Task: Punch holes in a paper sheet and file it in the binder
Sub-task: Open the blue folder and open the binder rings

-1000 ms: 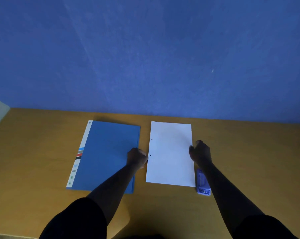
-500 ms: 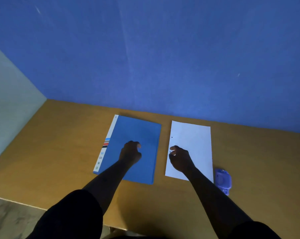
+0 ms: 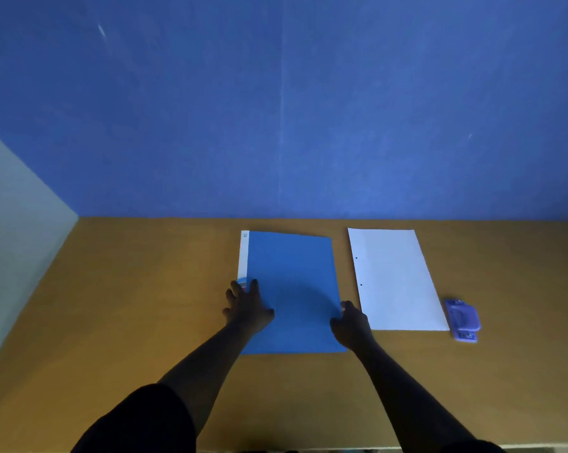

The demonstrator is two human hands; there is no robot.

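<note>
A: Where's the binder (image 3: pixel 292 289)?
B: Flat and closed on the table (image 3: pixel 129 305), with the left hand (image 3: pixel 247 309) spread flat on its left edge.
A: And the right hand (image 3: pixel 352 325)?
B: At the binder's right edge, fingers curled; whether it grips the cover, I cannot tell.
A: The sheet (image 3: pixel 395 282)?
B: Just right of the binder, two holes near its left edge. The punch (image 3: pixel 462 319) touches its near right corner.

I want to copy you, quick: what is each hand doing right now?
Left hand: open, fingers spread flat on the flat blue paper binder.
Right hand: at the binder's right edge; grip cannot be told.
</note>
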